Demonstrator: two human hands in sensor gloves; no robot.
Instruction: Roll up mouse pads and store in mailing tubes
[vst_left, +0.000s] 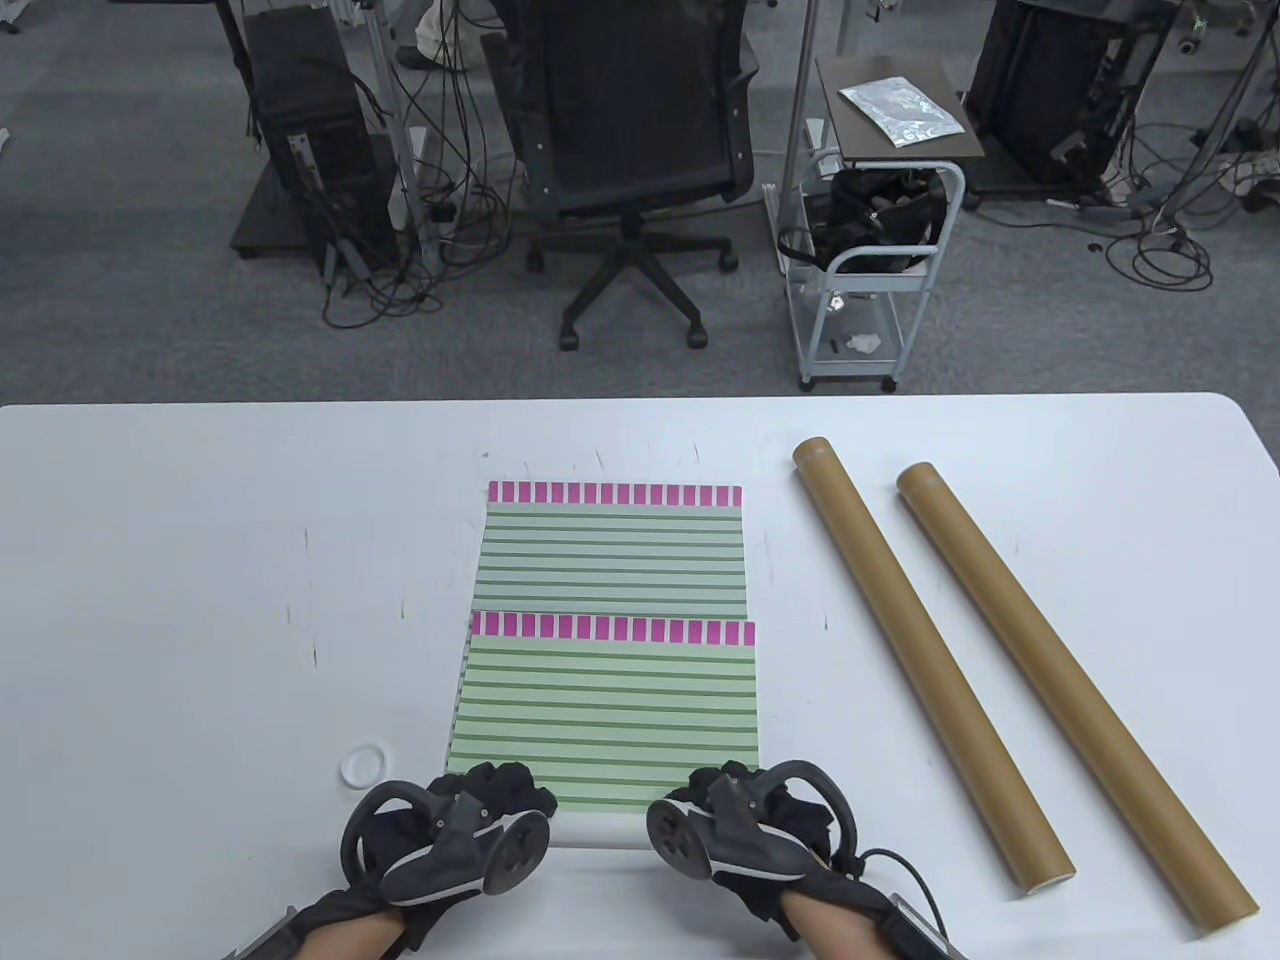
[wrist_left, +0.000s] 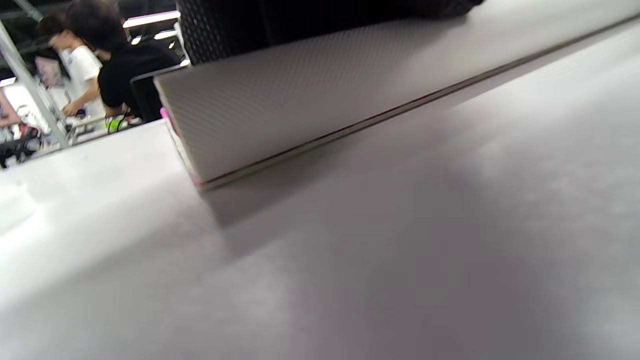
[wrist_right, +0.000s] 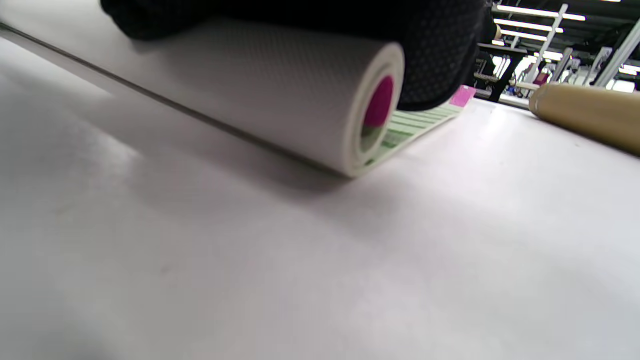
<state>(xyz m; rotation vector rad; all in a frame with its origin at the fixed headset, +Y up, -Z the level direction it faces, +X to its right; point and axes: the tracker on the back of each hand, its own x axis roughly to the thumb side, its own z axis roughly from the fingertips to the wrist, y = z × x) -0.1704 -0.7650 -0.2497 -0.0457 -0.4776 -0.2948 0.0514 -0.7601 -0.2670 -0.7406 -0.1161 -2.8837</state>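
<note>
both hands, left hand (vst_left: 450, 840) and right hand (vst_left: 745, 830), are curling fingers (wrist_right: 440, 55) over the soft, springy mouse pad (vst_left: 605, 715) roll beneath them; gripping both ends.

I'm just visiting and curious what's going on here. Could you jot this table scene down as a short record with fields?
activity: rolling the near mouse pad from its near edge
roll: white underside outward, a short roll started
left hand: fingers curled over the roll's left end
right hand: fingers curled over the roll's right end
second mouse pad: flat, behind, partly overlapped
mailing tubes: two, lying to the right, untouched
also: small white ring by left hand
</note>
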